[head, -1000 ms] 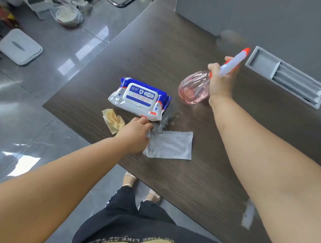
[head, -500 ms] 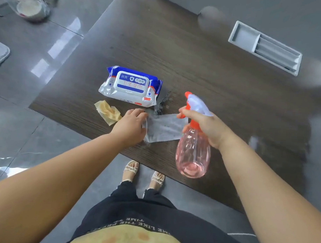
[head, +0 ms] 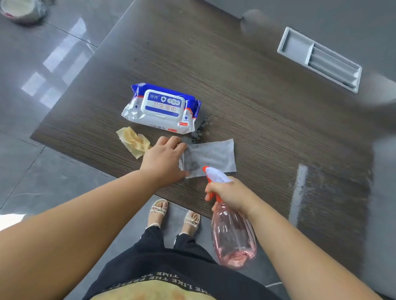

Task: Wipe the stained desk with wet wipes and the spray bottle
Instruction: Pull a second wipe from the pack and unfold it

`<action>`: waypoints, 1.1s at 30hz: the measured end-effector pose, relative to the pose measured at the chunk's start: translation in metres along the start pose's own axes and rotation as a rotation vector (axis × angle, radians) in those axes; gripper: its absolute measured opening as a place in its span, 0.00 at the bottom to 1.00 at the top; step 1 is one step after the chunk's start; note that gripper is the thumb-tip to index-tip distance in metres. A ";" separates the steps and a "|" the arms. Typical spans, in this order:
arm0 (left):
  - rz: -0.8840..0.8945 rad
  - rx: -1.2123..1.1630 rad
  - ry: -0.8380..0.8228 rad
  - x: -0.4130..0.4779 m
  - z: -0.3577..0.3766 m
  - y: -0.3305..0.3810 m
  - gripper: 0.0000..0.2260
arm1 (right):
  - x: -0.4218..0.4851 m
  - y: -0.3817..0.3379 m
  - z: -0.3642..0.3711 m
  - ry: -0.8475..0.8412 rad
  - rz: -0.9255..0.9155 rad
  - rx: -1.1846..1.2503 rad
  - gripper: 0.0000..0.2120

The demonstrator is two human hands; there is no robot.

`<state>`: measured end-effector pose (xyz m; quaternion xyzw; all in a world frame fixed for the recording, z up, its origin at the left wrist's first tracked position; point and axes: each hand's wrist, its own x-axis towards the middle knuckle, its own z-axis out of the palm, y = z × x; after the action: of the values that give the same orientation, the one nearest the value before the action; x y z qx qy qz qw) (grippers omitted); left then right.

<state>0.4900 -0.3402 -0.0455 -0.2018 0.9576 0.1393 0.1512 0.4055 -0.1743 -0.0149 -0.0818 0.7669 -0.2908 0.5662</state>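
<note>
The left hand [head: 164, 160] reaches out palm down, its fingers nearly straight and pressed together on the left edge of the wipe [head: 211, 157]; its thumb is hidden. The right hand [head: 230, 193] is curled round the neck of the bottle [head: 233, 236], with one finger hooked on the orange trigger. The nozzle points at the wipe, and the pink body hangs back past the desk [head: 272, 121] edge, over the floor.

The wipe lies flat on the desk just in front of the pack [head: 162, 108], towards its right end and close to the desk's near edge. A dark stain [head: 201, 127] spreads from the pack's right end down to the wipe. A crumpled yellow used wipe [head: 133, 141] sits just in front of the pack's left end, near the desk's left corner. Right of the pack the desk runs bare and wide to a wet streak [head: 301, 194]. A grey tray [head: 319, 59] is set into the top well beyond the pack, to the right.

The pack's lid reads 卫生湿巾 in red; the smaller print is too small to tell. The shirt [head: 165, 281] shows "TIME" and "LIKE THE", upside down.
</note>
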 end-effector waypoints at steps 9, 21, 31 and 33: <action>0.003 0.001 -0.012 0.003 0.000 0.001 0.34 | 0.007 0.007 -0.015 0.181 0.000 0.095 0.25; 0.051 0.002 -0.090 0.010 -0.012 -0.005 0.32 | -0.009 -0.025 -0.036 0.137 -0.141 0.038 0.23; 0.072 -0.014 -0.210 0.016 -0.021 -0.007 0.32 | 0.009 -0.123 -0.088 0.363 -0.505 0.086 0.14; 0.076 -0.007 -0.221 0.017 -0.021 -0.008 0.32 | 0.019 -0.145 -0.091 0.425 -0.597 0.124 0.16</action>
<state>0.4739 -0.3595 -0.0333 -0.1491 0.9416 0.1697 0.2497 0.2862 -0.2692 0.0643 -0.2052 0.7909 -0.4993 0.2884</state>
